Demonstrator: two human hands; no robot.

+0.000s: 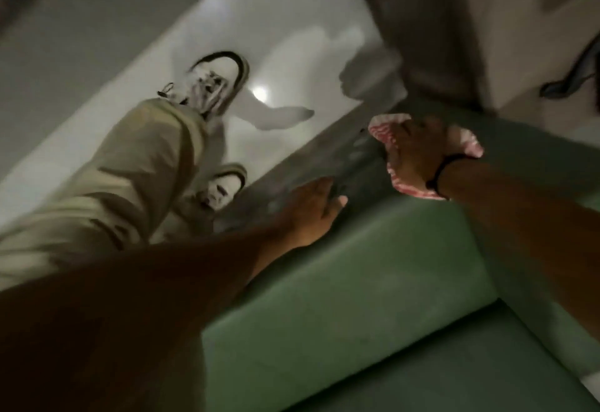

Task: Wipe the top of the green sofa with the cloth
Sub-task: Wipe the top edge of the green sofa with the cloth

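The green sofa (357, 281) fills the lower right, its top edge running diagonally from lower left to upper right. My right hand (418, 152) presses a pink-and-white cloth (389, 126) flat on the sofa's top near its far corner; the cloth sticks out on both sides of the hand. My left hand (315, 213) lies on the sofa's top edge, closer to me, fingers spread and holding nothing. The picture is blurred.
Pale glossy floor (276, 38) lies beyond the sofa's edge, with my legs in beige trousers (130, 184) and white sneakers (217, 83) standing on it. A brown curtain (422, 22) hangs behind the sofa's corner. A dark cable (571, 77) lies at the far right.
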